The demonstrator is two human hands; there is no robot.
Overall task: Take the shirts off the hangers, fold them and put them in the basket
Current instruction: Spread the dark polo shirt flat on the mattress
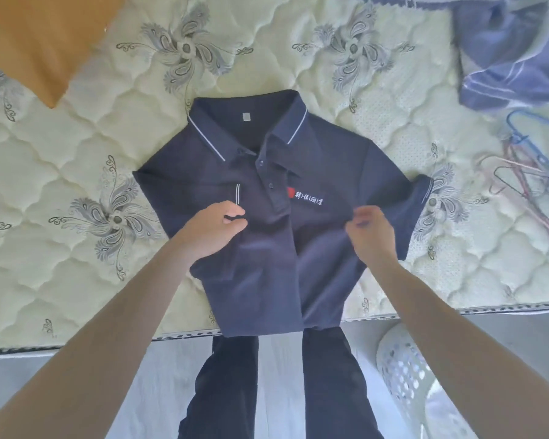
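The polo shirt (267, 264) was matt, dark knit cloth, smooth. The mattress (76, 160) beneath was quilted cloth with a faint sheen. At ten o'clock lay a matt orange cloth cushion (38, 42), at two o'clock crumpled blue cloth (514, 52). The hangers (526, 163) at three o'clock looked thin and smooth, material unclear. The basket (403, 372) at five o'clock was white perforated plastic.

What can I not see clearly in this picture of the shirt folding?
In the head view:
right hand: motion blur; its grip on the shirt is unclear.
basket: cut off by the frame edges and covered by the right forearm; contents hidden.
collar label: too small to read.
blue cloth heap: cut off by the top right corner; which garments, unknown.
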